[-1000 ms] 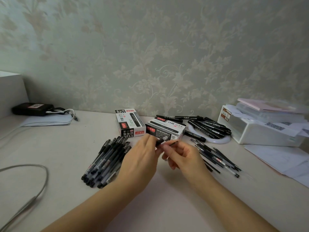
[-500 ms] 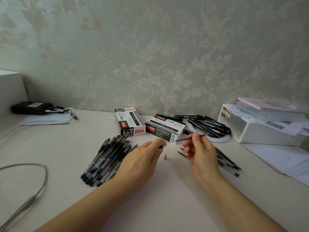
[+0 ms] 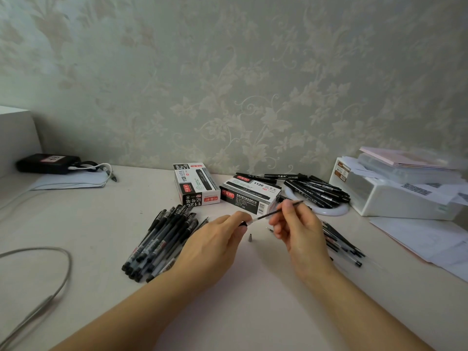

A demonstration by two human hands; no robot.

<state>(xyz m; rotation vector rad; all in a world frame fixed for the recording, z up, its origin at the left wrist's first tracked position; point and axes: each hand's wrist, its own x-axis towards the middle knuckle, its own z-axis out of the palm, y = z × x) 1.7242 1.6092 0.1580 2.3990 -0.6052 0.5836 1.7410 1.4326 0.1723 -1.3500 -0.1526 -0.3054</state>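
1. Left hand (image 3: pixel 212 247), frame centre, pinches a pen barrel (image 3: pixel 246 222) at its fingertips.
2. Right hand (image 3: pixel 298 231) pinches the thin refill (image 3: pixel 263 216), which slants up to the right from the barrel's mouth.
3. A small metal tip cone (image 3: pixel 250 238) stands on the desk (image 3: pixel 101 224) between the hands.

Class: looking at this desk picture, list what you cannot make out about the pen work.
Head view.
Pen barrel: mostly hidden inside the left hand.
Refill: middle covered by the right hand.
Right pen pile: partly behind that hand.
Grey cable: cut by the left edge.
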